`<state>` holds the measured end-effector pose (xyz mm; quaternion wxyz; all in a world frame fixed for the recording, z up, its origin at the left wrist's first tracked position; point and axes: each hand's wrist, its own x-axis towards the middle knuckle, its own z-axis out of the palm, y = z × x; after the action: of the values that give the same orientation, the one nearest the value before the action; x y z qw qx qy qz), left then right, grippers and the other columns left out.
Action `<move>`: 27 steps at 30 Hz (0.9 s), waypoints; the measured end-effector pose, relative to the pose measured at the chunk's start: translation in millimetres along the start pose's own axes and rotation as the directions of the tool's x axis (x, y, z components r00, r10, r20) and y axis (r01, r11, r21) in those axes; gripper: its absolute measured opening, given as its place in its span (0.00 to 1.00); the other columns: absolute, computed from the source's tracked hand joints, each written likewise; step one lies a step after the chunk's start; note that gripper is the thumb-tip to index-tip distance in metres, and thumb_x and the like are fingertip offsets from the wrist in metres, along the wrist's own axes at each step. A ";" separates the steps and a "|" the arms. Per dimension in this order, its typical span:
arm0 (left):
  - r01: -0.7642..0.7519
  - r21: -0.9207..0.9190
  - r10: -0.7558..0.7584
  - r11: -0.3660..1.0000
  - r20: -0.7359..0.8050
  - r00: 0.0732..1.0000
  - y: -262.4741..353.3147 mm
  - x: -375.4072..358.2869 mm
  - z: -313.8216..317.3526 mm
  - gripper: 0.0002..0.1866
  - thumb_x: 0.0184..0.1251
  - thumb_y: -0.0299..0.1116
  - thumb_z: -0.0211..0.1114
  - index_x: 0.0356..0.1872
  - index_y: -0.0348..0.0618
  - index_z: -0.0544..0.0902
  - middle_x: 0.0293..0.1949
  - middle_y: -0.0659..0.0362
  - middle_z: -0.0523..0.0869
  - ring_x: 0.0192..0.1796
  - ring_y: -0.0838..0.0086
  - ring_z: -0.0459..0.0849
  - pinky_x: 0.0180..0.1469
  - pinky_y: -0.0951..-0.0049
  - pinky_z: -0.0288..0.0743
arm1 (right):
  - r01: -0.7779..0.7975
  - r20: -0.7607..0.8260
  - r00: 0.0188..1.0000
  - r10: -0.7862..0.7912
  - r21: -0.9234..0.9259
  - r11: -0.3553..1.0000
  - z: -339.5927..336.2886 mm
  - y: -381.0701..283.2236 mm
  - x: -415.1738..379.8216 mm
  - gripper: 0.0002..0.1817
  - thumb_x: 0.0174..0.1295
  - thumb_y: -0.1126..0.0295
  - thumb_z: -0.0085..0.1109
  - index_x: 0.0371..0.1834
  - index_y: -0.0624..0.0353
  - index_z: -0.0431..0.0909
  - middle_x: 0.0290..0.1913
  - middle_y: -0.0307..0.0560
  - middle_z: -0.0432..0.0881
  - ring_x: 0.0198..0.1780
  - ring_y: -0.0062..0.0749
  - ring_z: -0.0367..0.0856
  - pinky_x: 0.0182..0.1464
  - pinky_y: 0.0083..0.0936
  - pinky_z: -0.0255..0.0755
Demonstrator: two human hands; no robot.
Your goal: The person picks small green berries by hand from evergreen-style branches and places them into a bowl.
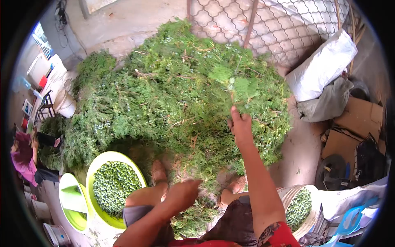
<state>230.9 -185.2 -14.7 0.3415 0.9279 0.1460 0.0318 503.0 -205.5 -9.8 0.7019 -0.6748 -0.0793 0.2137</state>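
Note:
My right hand (pixel 240 123) is stretched forward over a large heap of green cuttings (pixel 164 90), its fingers closed on the stem of a leafy sprig (pixel 234 84). My left hand (pixel 184 194) is near my lap with its fingers drawn together; whether something small is in it cannot be made out. Left of my legs is a yellow-green basin (pixel 92 164) holding many small green berries (pixel 115 185). On my right, a white bucket (pixel 314 197) holds more green berries (pixel 299 210).
A person in a purple top (pixel 26 158) sits at the far left. Beside the big basin stands a smaller green tub (pixel 68 181). A white bucket (pixel 65 103) is at the left of the heap. White sacks (pixel 323 68) and cardboard (pixel 358 119) lie at the right.

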 end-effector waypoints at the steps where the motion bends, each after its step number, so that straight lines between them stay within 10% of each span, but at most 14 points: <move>1: -0.005 -0.103 -0.013 0.995 -0.178 0.984 2.4 5.2 -12.3 0.11 0.59 0.26 0.55 0.43 0.38 0.77 0.29 0.48 0.82 0.30 0.57 0.82 0.32 0.61 0.75 | 0.097 0.094 0.992 -0.088 -0.095 0.991 4.8 -12.4 -26.1 0.19 0.59 0.55 0.60 0.18 0.54 0.67 0.13 0.38 0.68 0.12 0.18 0.59 0.16 0.20 0.53; 7: -0.167 -0.605 -0.277 0.779 -0.570 0.773 22.6 0.9 -72.1 0.04 0.63 0.21 0.58 0.38 0.35 0.79 0.29 0.57 0.81 0.28 0.80 0.79 0.31 0.80 0.73 | 0.415 0.371 0.889 -0.269 -0.404 0.815 25.4 -8.2 -121.0 0.25 0.60 0.57 0.58 0.11 0.63 0.65 0.12 0.48 0.68 0.14 0.35 0.68 0.17 0.30 0.58; 9: -0.198 -0.585 -0.260 0.787 -0.604 0.753 29.3 -7.8 -76.8 0.04 0.63 0.21 0.58 0.37 0.35 0.79 0.30 0.57 0.81 0.27 0.80 0.79 0.31 0.80 0.73 | 0.603 0.449 0.796 -0.407 -0.528 0.598 30.5 -1.4 -132.6 0.21 0.56 0.61 0.59 0.12 0.64 0.68 0.13 0.56 0.68 0.16 0.50 0.68 0.18 0.37 0.60; 14: -0.242 -0.247 -0.057 0.938 -0.803 0.594 31.3 -16.8 -92.4 0.08 0.60 0.20 0.60 0.40 0.37 0.78 0.35 0.55 0.82 0.36 0.70 0.80 0.40 0.75 0.73 | 0.755 0.519 0.650 -0.556 -0.529 0.388 41.1 1.4 -145.7 0.10 0.44 0.66 0.59 0.15 0.60 0.72 0.14 0.53 0.70 0.18 0.50 0.72 0.21 0.41 0.63; 23: -0.120 -0.547 -0.334 0.829 -0.655 0.678 -4.9 -10.0 -71.9 0.16 0.58 0.26 0.65 0.48 0.37 0.77 0.41 0.52 0.78 0.37 0.71 0.78 0.41 0.76 0.73 | 0.902 0.704 0.407 -0.582 -0.408 0.138 48.8 -5.1 -124.2 0.06 0.33 0.72 0.56 0.15 0.60 0.70 0.18 0.51 0.70 0.24 0.45 0.71 0.25 0.36 0.62; 27: -0.197 -0.805 -0.459 0.559 -0.498 0.736 -16.6 -7.4 -50.7 0.15 0.56 0.25 0.66 0.45 0.37 0.78 0.41 0.55 0.79 0.39 0.76 0.77 0.42 0.79 0.72 | 0.891 0.709 0.452 -0.542 -0.389 0.235 53.6 7.3 -116.4 0.16 0.43 0.73 0.56 0.39 0.60 0.78 0.28 0.51 0.79 0.31 0.45 0.77 0.31 0.35 0.69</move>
<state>211.7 -143.7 13.6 0.6560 0.5695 0.2996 0.3945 375.9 -204.0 7.8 0.3461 -0.7023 -0.6196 -0.0551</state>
